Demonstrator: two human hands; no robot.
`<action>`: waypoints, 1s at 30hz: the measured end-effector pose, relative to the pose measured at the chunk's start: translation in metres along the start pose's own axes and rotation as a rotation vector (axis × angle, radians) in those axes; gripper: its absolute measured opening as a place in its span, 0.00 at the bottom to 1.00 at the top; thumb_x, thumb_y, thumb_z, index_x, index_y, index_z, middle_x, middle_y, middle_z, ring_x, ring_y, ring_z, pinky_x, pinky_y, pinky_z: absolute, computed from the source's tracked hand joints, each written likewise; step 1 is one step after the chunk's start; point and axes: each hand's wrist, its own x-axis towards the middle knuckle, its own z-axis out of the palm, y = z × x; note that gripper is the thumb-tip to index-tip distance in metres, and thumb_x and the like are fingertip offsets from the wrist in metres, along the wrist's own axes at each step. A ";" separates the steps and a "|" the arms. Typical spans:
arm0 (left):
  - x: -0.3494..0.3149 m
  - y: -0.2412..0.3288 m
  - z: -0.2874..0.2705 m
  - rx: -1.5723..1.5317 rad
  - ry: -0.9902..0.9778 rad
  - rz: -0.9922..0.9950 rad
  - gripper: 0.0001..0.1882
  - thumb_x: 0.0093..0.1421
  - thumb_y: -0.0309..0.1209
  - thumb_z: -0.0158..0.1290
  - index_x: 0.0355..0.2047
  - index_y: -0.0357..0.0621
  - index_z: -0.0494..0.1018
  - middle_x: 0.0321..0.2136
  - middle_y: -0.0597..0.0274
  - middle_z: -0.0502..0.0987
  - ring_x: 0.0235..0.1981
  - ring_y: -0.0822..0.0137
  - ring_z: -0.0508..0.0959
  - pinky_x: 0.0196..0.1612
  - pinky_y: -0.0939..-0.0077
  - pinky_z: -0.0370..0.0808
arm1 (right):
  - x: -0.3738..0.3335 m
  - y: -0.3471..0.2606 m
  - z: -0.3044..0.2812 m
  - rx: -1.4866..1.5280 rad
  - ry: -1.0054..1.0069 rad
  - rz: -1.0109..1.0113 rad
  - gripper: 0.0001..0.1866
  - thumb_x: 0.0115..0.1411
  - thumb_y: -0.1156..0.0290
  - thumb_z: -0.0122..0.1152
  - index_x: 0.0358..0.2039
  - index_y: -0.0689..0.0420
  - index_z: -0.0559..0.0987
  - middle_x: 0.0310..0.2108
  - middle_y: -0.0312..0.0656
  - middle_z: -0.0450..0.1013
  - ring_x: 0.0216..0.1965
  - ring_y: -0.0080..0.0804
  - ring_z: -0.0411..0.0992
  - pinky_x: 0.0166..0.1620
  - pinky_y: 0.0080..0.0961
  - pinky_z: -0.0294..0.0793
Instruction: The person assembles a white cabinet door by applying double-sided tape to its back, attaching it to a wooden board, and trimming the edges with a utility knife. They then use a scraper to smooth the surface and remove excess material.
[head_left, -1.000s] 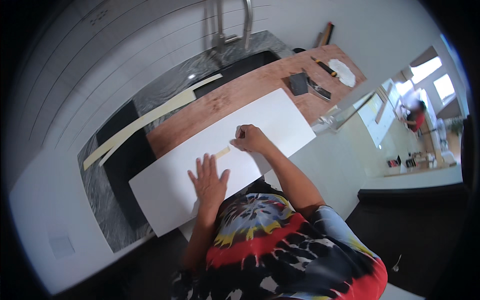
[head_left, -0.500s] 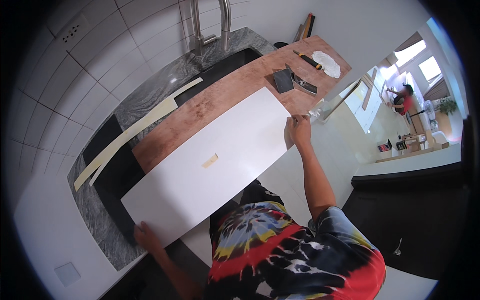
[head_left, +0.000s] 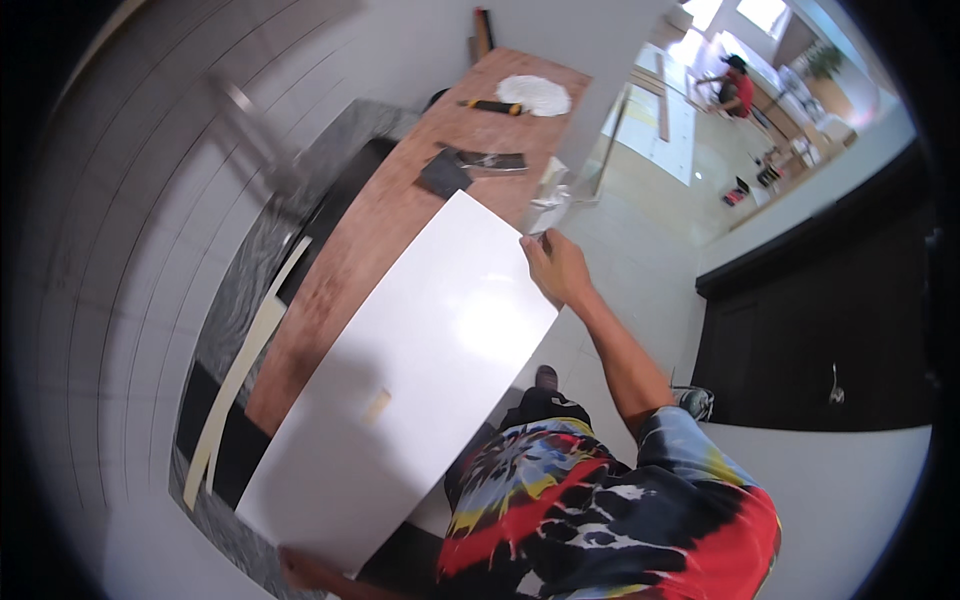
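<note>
A long glossy white panel [head_left: 450, 320] lies slanted in front of me, over the near side of a reddish-brown board [head_left: 345, 255]. A small beige patch [head_left: 377, 404] marks its face. At the far right end, my right hand [head_left: 557, 266] is closed on the panel's edge. My left hand [head_left: 303, 570] is at the near left end, dark and blurred, its fingers curled at the edge. On the board beyond the panel are a dark square pad [head_left: 442, 174], a dark metal tool [head_left: 495, 160], a yellow-and-black utility knife [head_left: 492, 106] and a crumpled white piece [head_left: 536, 96].
Pale strips [head_left: 238, 375] lie along the grey marbled counter [head_left: 232, 275] beside the black sink. A blurred faucet [head_left: 255, 130] rises at the tiled wall. A dark door [head_left: 820, 300] stands right. Another person [head_left: 736, 90] crouches far off beside white sheets.
The view has swung to the right and blurred at the left. The panel now looks steeper in the picture, with both my hands still at its ends.
</note>
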 end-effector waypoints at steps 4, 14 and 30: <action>-0.036 0.103 0.019 -0.131 0.274 0.217 0.25 0.72 0.43 0.47 0.44 0.27 0.79 0.37 0.42 0.83 0.35 0.51 0.82 0.42 0.57 0.80 | -0.052 0.079 -0.069 0.385 0.246 0.079 0.31 0.66 0.46 0.57 0.42 0.68 0.79 0.33 0.53 0.80 0.36 0.40 0.78 0.42 0.34 0.76; -0.215 0.396 0.084 -0.585 -0.155 0.219 0.25 0.74 0.42 0.44 0.49 0.29 0.77 0.41 0.44 0.82 0.39 0.52 0.82 0.44 0.58 0.80 | -0.186 0.327 -0.334 0.666 0.484 0.352 0.40 0.52 0.46 0.74 0.52 0.66 0.74 0.43 0.39 0.76 0.45 0.29 0.72 0.51 0.29 0.73; -0.729 0.674 0.291 -0.821 -1.552 0.255 0.24 0.74 0.43 0.47 0.37 0.29 0.79 0.31 0.64 0.78 0.34 0.72 0.74 0.41 0.76 0.73 | -0.412 0.333 -0.537 0.450 1.033 0.644 0.57 0.37 0.51 0.86 0.61 0.69 0.67 0.49 0.46 0.75 0.52 0.37 0.72 0.57 0.34 0.70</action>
